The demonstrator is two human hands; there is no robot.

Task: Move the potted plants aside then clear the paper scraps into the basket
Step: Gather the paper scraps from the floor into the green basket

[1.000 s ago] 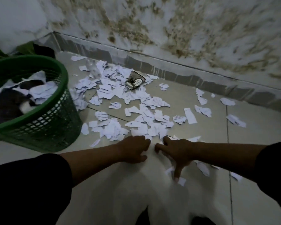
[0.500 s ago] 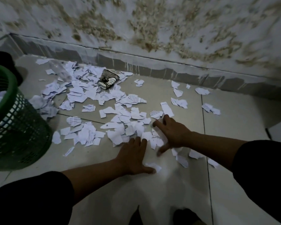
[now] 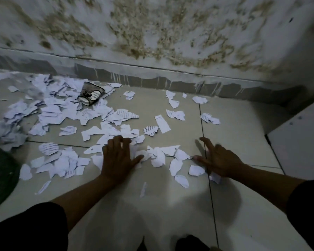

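Both hands lie flat and spread on the floor (image 3: 170, 205), left hand (image 3: 117, 158) and right hand (image 3: 218, 160) flanking near scraps (image 3: 158, 156), likely to rake them together. Neither grips anything. The basket (image 3: 0, 176) waits far left.

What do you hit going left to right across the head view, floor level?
Green basket at the left edge → dense heap of paper scraps → crushed printed cup → left hand → long paper strip → right hand → white panel at the right edge.
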